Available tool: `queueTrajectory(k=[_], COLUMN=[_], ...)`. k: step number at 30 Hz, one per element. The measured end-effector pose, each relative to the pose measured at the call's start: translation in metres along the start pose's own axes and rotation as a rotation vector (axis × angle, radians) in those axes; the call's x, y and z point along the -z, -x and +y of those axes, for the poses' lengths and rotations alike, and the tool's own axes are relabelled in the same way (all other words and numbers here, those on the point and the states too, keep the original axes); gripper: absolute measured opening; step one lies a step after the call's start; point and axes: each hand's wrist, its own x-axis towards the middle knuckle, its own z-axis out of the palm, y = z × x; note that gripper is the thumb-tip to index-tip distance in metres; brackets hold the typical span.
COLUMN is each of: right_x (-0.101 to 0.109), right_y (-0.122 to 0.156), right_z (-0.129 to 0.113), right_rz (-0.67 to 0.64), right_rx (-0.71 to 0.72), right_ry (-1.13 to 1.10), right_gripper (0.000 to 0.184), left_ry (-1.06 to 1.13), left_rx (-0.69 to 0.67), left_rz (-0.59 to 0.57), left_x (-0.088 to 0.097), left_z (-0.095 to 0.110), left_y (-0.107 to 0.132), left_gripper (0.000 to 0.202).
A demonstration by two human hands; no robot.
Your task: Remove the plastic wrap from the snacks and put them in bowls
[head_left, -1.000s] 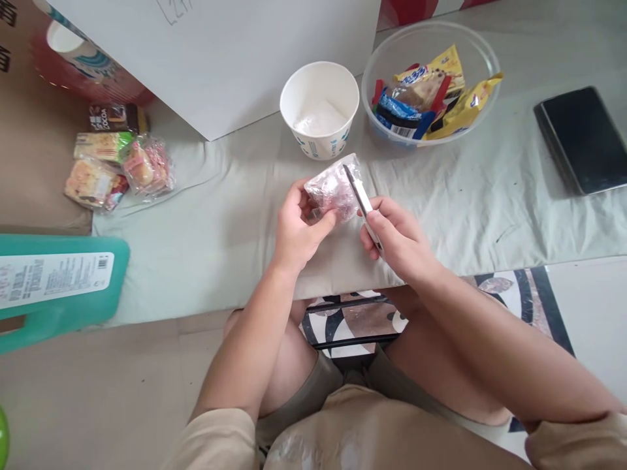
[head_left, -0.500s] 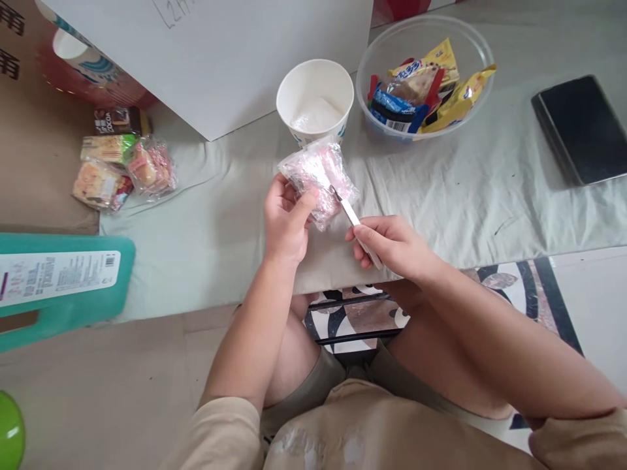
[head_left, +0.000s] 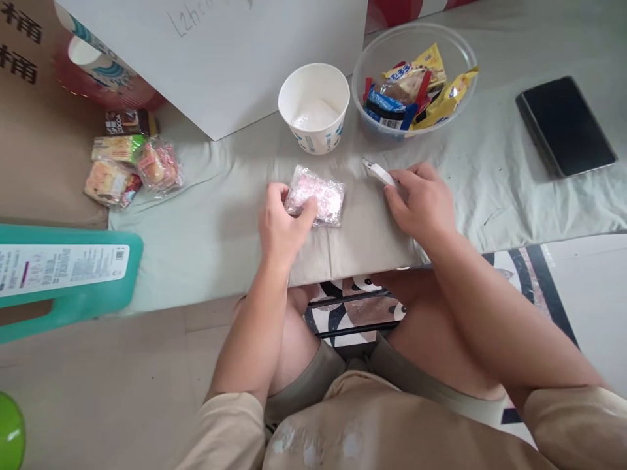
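Observation:
My left hand (head_left: 285, 222) grips a small pink and white packet (head_left: 321, 198) in shiny clear wrap by its left side, thumb on top, low over the cloth. To the right, my right hand (head_left: 424, 202) holds a slim white tool with a small metal tip (head_left: 379, 173), apart from the packet and close to the cloth. The kind of tool is unclear, and its rear end is hidden under my fingers. Behind the packet stands a white paper cup (head_left: 316, 137) with crumpled clear wrap (head_left: 316, 116) inside.
A clear plastic bowl (head_left: 467, 49) with several wrapped snacks stands at the back right, left of a black phone-like device (head_left: 568, 124). More wrapped snacks (head_left: 159, 166) lie at left near a white box (head_left: 274, 59). A green plastic container (head_left: 134, 267) is beside the table's left edge.
My right hand has moved right and away with the white tool, whose tip was at the packet. My left hand has lowered the packet, which now looks flatter and smaller.

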Motion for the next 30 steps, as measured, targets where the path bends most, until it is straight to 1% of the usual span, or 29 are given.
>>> queueTrajectory(k=[2,4,6,8,10,12,14,16,17,19,21,23,26,28,30], right_x=[-0.002,-0.003,-0.003,-0.004,-0.006,-0.011,-0.017,-0.023,-0.026,-0.03,-0.032,-0.03,-0.027,-0.025,-0.025], right_y=[-0.005,-0.008,-0.009,-0.008,-0.005,-0.002,-0.001,-0.003,-0.004,-0.007,-0.008,-0.007,-0.005,-0.004,-0.003], right_z=[0.007,0.01,0.008,0.002,-0.007,-0.018,-0.029,-0.038,-0.041,-0.044,-0.045,-0.043,-0.039,-0.038,-0.039], right_rz=[0.018,0.077,0.153,0.187,0.149,0.083,0.024,-0.035,-0.065,-0.122,-0.155,-0.165,-0.164,-0.162,-0.159], right_rx=[-0.015,-0.023,-0.029,0.007,0.114,0.24,0.312,0.324,0.32,0.313,0.319,0.33,0.345,0.356,0.362], right_ry=[0.05,0.106,0.154,0.151,0.069,-0.049,-0.143,-0.199,-0.22,-0.256,-0.279,-0.284,-0.282,-0.279,-0.281], right_gripper=[0.032,0.032,0.032,0.034,0.035,0.035,0.038,0.046,0.05,0.056,0.058,0.057,0.056,0.057,0.055], left_ry=[-0.056,-0.061,-0.084,-0.107,-0.118,-0.125,-0.141,-0.164,-0.171,-0.162,-0.119,-0.039,0.154,0.259,0.261], left_rx=[-0.126,-0.235,-0.269,-0.235,-0.183,-0.166,-0.197,-0.232,-0.236,-0.222,-0.198,-0.147,0.001,0.094,0.1], left_rz=[0.02,-0.043,-0.115,-0.136,-0.127,-0.129,-0.149,-0.175,-0.181,-0.182,-0.178,-0.175,-0.179,-0.208,-0.252], left_x=[0.006,0.009,0.009,0.006,0.004,0.003,0.003,0.002,0.002,0.002,0.003,0.004,0.006,0.006,0.004], left_z=[0.0,-0.003,-0.005,-0.005,-0.002,0.003,0.008,0.012,0.014,0.014,0.014,0.013,0.014,0.016,0.019], left_y=[-0.003,-0.008,-0.013,-0.015,-0.015,-0.013,-0.009,-0.004,-0.003,-0.001,-0.002,-0.005,-0.007,-0.005,-0.002], left_gripper=[0.043,0.054,0.057,0.047,0.029,0.019,0.025,0.034,0.035,0.025,0.016,0.012,0.017,0.022,0.022])
